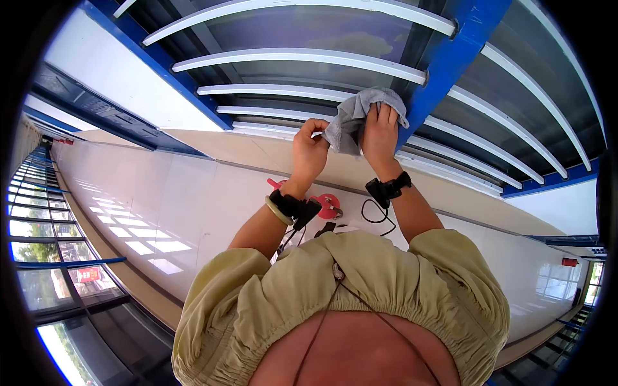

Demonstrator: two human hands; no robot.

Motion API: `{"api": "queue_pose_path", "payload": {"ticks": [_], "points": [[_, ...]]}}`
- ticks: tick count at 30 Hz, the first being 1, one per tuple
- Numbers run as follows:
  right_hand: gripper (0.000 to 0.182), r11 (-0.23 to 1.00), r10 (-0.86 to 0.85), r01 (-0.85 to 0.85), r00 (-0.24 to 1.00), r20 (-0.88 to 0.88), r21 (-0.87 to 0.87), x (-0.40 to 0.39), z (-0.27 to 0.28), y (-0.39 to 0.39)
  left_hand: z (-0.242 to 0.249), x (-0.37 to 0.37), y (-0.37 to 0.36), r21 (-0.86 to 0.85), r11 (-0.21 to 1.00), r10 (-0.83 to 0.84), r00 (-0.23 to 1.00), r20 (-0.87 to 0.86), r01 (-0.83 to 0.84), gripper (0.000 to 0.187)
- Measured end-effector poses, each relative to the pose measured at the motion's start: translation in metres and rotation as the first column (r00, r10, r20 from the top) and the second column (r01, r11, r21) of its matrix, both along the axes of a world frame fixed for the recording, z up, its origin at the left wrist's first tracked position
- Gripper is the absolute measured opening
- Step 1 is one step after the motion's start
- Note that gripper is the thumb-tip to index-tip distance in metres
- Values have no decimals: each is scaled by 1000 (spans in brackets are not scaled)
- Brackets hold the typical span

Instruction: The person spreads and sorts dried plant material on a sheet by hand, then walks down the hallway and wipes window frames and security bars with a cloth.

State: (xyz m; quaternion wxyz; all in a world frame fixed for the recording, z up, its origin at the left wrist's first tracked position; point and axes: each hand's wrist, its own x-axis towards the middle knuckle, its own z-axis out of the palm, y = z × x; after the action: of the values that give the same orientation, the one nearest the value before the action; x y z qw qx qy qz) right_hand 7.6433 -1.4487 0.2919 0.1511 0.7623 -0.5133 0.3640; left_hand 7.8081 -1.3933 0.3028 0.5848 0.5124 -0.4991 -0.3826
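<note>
A grey cloth (347,122) is bunched against the white window bars (283,90), close to the blue upright post (444,71). My right hand (380,132) grips the cloth from above, its fingers pressed into the folds near the post. On the other side, my left hand (311,148) is closed with thumb and fingers pinching the cloth's left edge beside a lower bar. Both wrists carry black strapped devices (388,188) with cables. The part of the bar behind the cloth is hidden.
Dark window glass (309,32) lies behind the bars. Below the hands, red round objects (328,206) stand on the pale tiled floor (193,193). A blue door frame (109,106) is at left, and a row of windows (64,257) lines the corridor's opposite side.
</note>
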Motion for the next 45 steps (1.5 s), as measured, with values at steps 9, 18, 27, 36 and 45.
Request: {"api": "queue_pose_path", "payload": {"ticks": [9,18,27,36,45], "points": [[19,996,85,-76,965,-249,44,184,-1,-38,-12,161,-5,-66,991,113,991,-68,-117,14],[23,978,207,-201,967,-146,55,443,5,-68,0,370,-8,-81,963,250,964,-96,-258,13],[36,952,258,-236,961,96,-194,388,112,-25,90,365,-44,-491,819,162,940,-299,-298,17],[30,990,57,-83,973,-225,-111,340,117,-63,94,305,-111,-748,659,561,614,556,75,37],[57,937,-190,180,982,-5,-300,97,92,-27,104,120,-109,-660,508,290,611,736,554,33]]}}
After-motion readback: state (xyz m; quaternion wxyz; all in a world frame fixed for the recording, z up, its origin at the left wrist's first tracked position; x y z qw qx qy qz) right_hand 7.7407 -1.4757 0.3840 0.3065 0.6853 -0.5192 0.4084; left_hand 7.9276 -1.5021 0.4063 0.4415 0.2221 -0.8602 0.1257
